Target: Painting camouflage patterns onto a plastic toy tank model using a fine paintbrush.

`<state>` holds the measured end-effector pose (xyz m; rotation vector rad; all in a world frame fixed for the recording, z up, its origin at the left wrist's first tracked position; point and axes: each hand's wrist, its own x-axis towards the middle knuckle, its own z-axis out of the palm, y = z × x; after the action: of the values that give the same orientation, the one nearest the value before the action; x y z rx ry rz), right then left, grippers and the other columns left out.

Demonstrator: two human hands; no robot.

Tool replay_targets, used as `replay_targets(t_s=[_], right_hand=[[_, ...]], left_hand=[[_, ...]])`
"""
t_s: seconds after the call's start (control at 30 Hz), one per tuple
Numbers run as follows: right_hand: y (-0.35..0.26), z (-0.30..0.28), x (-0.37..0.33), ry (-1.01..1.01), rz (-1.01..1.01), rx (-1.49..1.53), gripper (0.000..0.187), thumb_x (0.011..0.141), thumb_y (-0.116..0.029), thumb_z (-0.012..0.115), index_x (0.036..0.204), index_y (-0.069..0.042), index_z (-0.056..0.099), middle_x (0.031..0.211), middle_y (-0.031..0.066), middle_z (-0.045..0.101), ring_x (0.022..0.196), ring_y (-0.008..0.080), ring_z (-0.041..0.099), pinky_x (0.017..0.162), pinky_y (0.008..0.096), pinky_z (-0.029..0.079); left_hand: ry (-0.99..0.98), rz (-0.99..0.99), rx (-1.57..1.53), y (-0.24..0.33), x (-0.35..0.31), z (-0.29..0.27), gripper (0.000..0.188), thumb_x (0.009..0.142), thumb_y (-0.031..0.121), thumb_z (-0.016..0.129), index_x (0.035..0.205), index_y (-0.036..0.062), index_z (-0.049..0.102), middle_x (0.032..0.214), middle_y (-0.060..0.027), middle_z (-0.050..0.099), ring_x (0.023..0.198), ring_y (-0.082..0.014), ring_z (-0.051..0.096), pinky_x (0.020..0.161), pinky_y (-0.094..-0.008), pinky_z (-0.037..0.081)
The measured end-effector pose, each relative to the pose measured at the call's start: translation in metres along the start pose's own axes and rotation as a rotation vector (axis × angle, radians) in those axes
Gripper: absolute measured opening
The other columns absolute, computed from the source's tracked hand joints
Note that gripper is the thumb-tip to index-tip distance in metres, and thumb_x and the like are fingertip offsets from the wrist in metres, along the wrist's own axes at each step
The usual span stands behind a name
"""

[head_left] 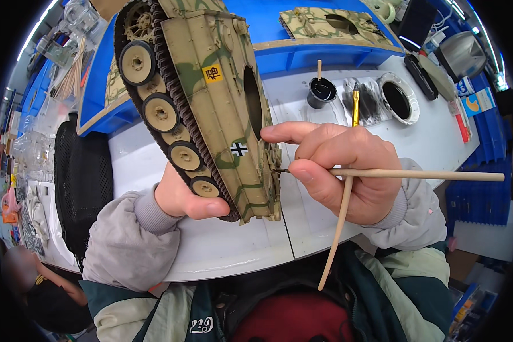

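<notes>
My left hand (179,199) grips the tank hull (205,102) tilted above the tabletop (228,245), my right hand (342,171) pinches two brushes (416,175) at its rear corner, and a slip could smear paint.

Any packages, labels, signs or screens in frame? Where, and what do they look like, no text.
Yellow square decal: side of the camouflaged tank hull, dark mark on it.
Black-and-white cross decal: lower on the same hull, near the brush tip.
Small blue-and-white box: right table edge, orange patch.
Red-and-white flat pack: beside that box, narrow.
Dark screen-like panel: top right, unlit; cannot tell what it is.
</notes>
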<state>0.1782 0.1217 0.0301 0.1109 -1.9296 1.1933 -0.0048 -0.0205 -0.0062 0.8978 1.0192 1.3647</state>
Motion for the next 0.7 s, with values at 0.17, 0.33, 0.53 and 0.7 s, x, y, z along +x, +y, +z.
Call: replay_targets(t_s=[0.17,0.33,0.53,0.7], right_hand=[[0.004,0.000,-0.001,-0.010,-0.033,-0.052,0.019,0.075,0.001,0.069,0.071,-0.001,0.051,0.055,0.0058,0.044,0.060,0.0241,0.062,0.065,0.0354,0.057],[0.004,0.001,-0.001,-0.021,-0.054,-0.088,0.019,0.075,0.000,0.069,0.071,-0.002,0.050,0.054,0.0060,0.043,0.058,0.0243,0.062,0.064,0.0350,0.056],[0.005,0.001,-0.002,-0.014,-0.052,-0.065,0.020,0.074,0.000,0.069,0.070,-0.002,0.050,0.053,0.0059,0.042,0.054,0.0239,0.058,0.064,0.0360,0.056],[0.007,0.003,-0.002,0.025,-0.068,-0.031,0.020,0.073,0.001,0.070,0.068,-0.002,0.050,0.052,0.0055,0.041,0.049,0.0222,0.054,0.065,0.0367,0.056]], left_hand=[[-0.005,0.020,-0.003,-0.002,0.000,0.000,0.084,0.060,0.029,0.080,0.126,-0.0014,0.037,0.117,-0.0111,0.052,0.104,-0.0203,0.053,0.087,-0.0332,0.045],[-0.165,0.337,0.233,-0.022,0.010,-0.019,0.082,0.061,0.030,0.080,0.125,-0.0017,0.039,0.115,-0.0113,0.053,0.103,-0.0205,0.053,0.087,-0.0330,0.045],[-0.161,0.386,0.136,-0.028,0.014,-0.018,0.081,0.061,0.030,0.079,0.124,-0.0022,0.039,0.115,-0.0115,0.054,0.102,-0.0207,0.054,0.086,-0.0331,0.046],[-0.194,0.396,0.134,-0.028,0.016,-0.018,0.081,0.061,0.030,0.079,0.124,-0.0022,0.039,0.114,-0.0115,0.054,0.102,-0.0208,0.054,0.086,-0.0332,0.046]])
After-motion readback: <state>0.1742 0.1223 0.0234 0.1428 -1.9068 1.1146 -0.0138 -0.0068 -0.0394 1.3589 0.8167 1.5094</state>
